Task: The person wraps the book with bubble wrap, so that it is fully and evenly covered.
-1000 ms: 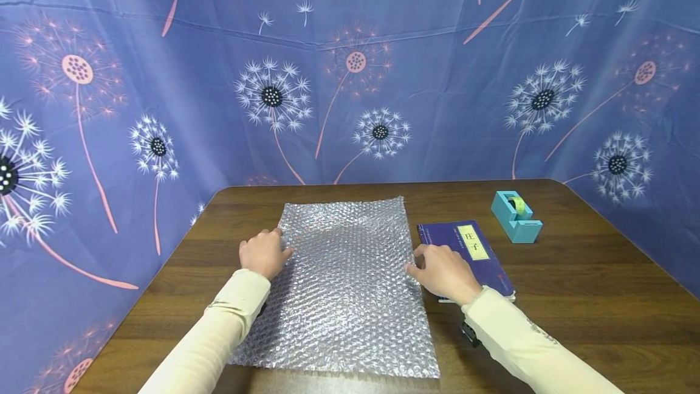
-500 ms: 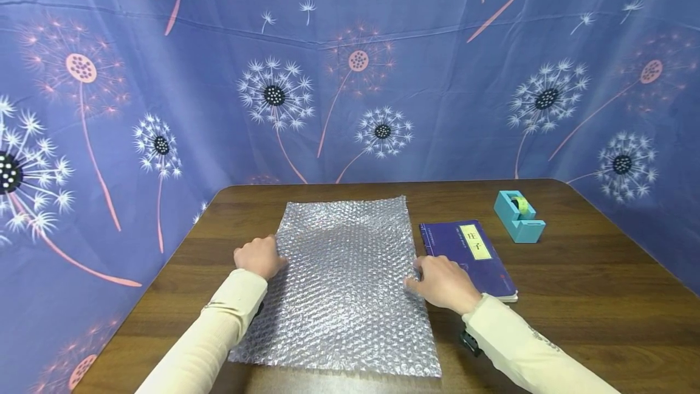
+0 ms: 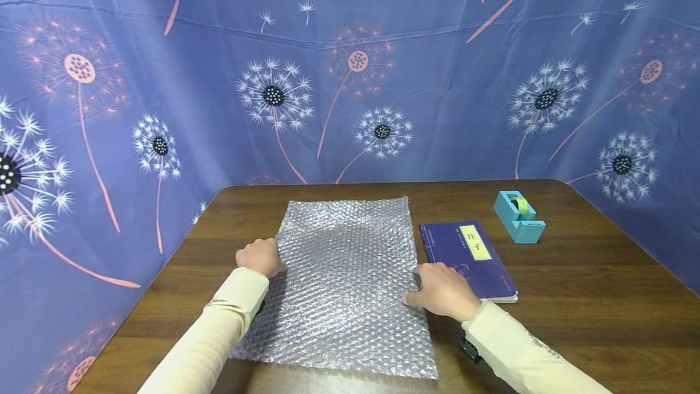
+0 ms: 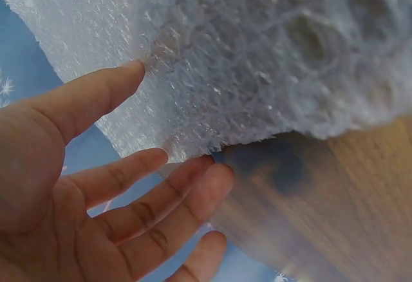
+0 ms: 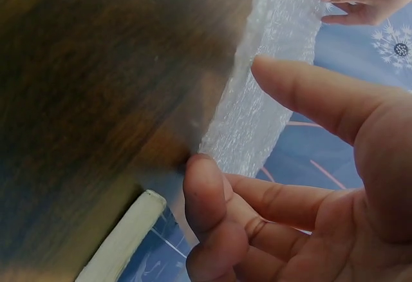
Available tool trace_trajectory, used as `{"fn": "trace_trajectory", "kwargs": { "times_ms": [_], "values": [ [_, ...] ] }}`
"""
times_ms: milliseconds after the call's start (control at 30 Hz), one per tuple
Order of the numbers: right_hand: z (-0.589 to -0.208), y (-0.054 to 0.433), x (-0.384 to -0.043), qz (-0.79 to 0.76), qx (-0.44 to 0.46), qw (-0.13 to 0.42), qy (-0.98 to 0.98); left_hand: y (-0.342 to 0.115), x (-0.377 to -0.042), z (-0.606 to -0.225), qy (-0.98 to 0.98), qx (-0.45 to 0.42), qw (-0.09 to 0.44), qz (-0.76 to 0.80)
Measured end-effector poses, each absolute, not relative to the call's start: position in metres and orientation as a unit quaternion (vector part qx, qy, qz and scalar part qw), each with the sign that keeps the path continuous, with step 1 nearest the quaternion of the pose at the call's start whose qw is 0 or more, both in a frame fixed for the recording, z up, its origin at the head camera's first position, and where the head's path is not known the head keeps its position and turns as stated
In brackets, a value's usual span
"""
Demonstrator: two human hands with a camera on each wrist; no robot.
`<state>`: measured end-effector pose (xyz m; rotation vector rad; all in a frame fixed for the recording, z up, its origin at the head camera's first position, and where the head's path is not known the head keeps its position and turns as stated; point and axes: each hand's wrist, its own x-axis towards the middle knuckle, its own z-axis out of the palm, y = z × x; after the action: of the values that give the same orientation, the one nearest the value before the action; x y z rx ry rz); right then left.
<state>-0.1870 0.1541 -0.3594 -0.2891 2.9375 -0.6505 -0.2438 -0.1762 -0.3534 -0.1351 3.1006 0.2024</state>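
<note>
A sheet of clear bubble wrap [image 3: 344, 272] lies spread on the wooden table. My left hand [image 3: 259, 257] is at its left edge. In the left wrist view, the left thumb [image 4: 106, 92] touches the sheet's face and the fingertips meet its edge, thumb and fingers well apart. At the right edge is my right hand [image 3: 444, 290]. The right wrist view shows the right thumb [image 5: 302, 89] against the wrap's border, with bent fingers at the rim and a gap between them and the thumb. A blue book [image 3: 465, 260] with a yellow label lies just beyond the right hand.
A turquoise tape dispenser [image 3: 516, 217] with a yellow-green roll stands at the back right of the table [image 3: 579, 272]. A blue curtain [image 3: 437, 78] with dandelion prints hangs behind the table and along its left side.
My right hand has slid toward me along the right edge of the bubble wrap. The left hand has drawn back slightly along the left edge. Book and dispenser stay put.
</note>
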Motion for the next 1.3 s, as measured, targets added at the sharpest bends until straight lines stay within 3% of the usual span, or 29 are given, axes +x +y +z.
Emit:
{"fn": "trace_trajectory", "kwargs": {
  "times_ms": [1300],
  "values": [
    [-0.365,0.15,-0.18,-0.172,-0.127,0.014,0.977,-0.17,-0.268,-0.355,0.995,-0.065,0.027,0.072]
  ]
}}
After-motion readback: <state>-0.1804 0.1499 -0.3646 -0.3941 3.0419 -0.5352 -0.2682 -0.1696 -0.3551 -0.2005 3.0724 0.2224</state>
